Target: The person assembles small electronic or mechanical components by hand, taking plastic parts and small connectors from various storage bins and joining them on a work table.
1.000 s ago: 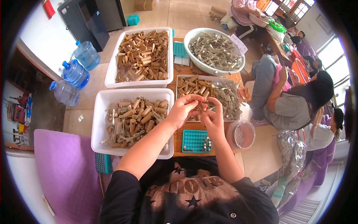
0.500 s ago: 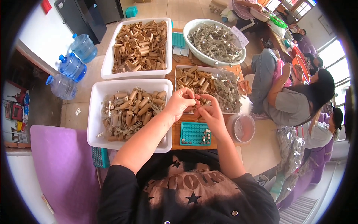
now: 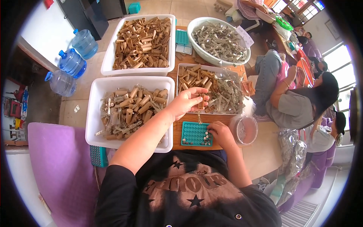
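My left hand [image 3: 186, 104] is raised over the front of the shallow box, its fingers closed on a small brown plastic case [image 3: 201, 101]. A thin clear strip [image 3: 199, 118] hangs from the lower end of that case. Just below it lies a teal grid tray [image 3: 191, 131] with rows of round pockets. Small silvery button-like discs [image 3: 206, 138] are gathered on its right side. My right hand [image 3: 222, 133] reaches to the tray's right edge, fingers curled together at the discs. Whatever its fingertips pinch is too small to make out.
White tubs of brown cases stand at far left [image 3: 106, 56] and near left [image 3: 91, 113]. A shallow box [image 3: 179, 81] holds cases and clear strips; a round basin [image 3: 196, 53] lies behind. A clear round container [image 3: 244, 130] sits right. A person [image 3: 298, 102] sits further right.
My hands have parted. The left keeps the brown case, now turned upright, while the right has dropped down to the discs at the teal tray.
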Demonstrator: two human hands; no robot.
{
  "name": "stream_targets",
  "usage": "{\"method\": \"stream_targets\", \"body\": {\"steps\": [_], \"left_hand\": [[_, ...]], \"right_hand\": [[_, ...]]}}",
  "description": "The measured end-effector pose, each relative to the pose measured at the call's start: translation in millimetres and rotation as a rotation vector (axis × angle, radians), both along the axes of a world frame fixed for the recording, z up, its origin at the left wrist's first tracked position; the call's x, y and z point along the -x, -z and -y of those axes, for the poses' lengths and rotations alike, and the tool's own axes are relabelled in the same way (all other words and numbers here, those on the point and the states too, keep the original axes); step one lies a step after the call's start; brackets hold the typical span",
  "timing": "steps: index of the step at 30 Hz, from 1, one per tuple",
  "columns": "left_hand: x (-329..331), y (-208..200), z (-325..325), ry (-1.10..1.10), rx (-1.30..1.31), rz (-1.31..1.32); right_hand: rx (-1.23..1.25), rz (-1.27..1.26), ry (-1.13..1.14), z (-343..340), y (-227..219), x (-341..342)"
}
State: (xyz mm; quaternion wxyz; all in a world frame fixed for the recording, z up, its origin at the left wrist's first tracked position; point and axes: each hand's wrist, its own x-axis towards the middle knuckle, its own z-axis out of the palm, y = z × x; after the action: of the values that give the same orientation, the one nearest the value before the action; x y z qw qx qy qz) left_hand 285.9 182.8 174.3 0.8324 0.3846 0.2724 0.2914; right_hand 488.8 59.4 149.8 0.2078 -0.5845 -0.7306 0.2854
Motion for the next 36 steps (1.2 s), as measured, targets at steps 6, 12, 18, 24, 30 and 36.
{"method": "stream_targets", "body": {"steps": [6,12,18,24,30,36], "left_hand": [[0.0,0.4,-2.5,-0.001,0.038,-0.017],[3.6,2.8,-2.4,0.011,0.083,-0.005],[-0.2,-7.1,-0.2,-0.017,0.025,-0.068],[1.0,6.8,-0.1,-0.012,-0.050,-0.070],[0.4,-6.3,3.4,-0.007,-0.002,-0.041],[1.9,-10.3,4.7,0.024,-0.006,0.016]], "right_hand": [[0.057,0.003,0.036,-1.2,2.8,0.1],[-0.122,-0.290,0.403,-19.5,-34.3,30.6],[-0.455,-0.368,0.421,-55.8,-55.3,53.4],[-0.503,-0.230,0.381,-59.7,-39.3,60.1],[-0.363,-0.458,0.503,-56.7,-45.4,57.8],[-0.669,-0.176,0.332,-55.4,-46.7,59.3]]}}
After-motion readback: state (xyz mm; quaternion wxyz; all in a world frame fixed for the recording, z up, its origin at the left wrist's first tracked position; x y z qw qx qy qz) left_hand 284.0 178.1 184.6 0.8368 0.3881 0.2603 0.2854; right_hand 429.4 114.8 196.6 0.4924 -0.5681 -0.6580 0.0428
